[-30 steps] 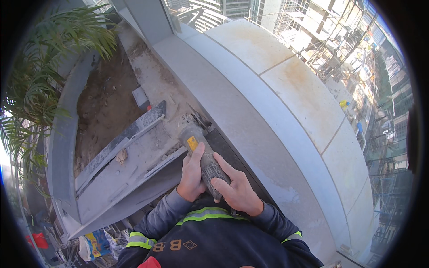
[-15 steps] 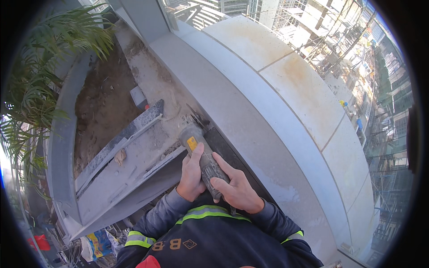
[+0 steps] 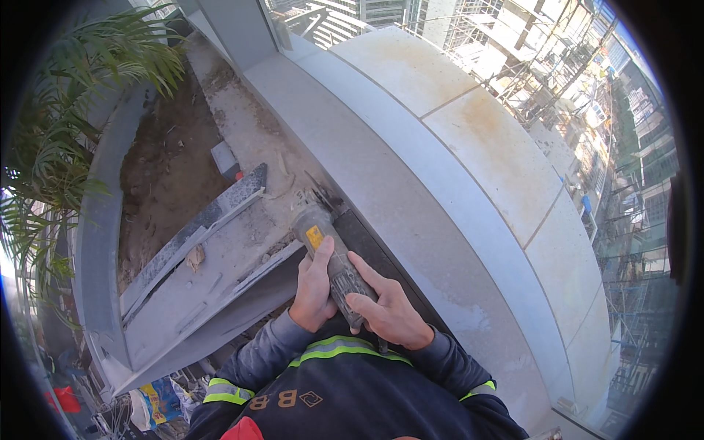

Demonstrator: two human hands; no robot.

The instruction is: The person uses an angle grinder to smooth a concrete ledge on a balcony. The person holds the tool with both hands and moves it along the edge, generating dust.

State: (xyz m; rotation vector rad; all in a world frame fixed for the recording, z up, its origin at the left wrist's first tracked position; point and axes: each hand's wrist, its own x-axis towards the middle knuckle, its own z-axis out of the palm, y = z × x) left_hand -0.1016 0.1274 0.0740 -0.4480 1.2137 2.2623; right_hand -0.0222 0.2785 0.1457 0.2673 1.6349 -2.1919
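In the middle of the head view I hold a dusty grey angle grinder (image 3: pixel 339 273) with a yellow label. My left hand (image 3: pixel 312 292) is wrapped around its left side, thumb along the body. From the right, my right hand (image 3: pixel 394 309) closes on the rear of the body, fingers pressed against it. The grinder's front end points away from me, close to a dark piece (image 3: pixel 327 199) at the foot of the grey wall ledge (image 3: pixel 381 176). A dark panel edge (image 3: pixel 385 260) runs just right of the tool. Dust hides the exact contact there.
On the left, a planter bed of soil (image 3: pixel 172 172) lies behind a speckled stone slab (image 3: pixel 220 209). Palm leaves (image 3: pixel 95 103) overhang it. A broken chunk (image 3: pixel 195 258) rests on the grey shelf (image 3: pixel 176 304). At right, beyond the pale curved parapet (image 3: pixel 506 169), scaffolding (image 3: pixel 546 66) stands far below.
The view has shifted very slightly. Both hands keep the same grip on the angle grinder, which stays in nearly the same place.
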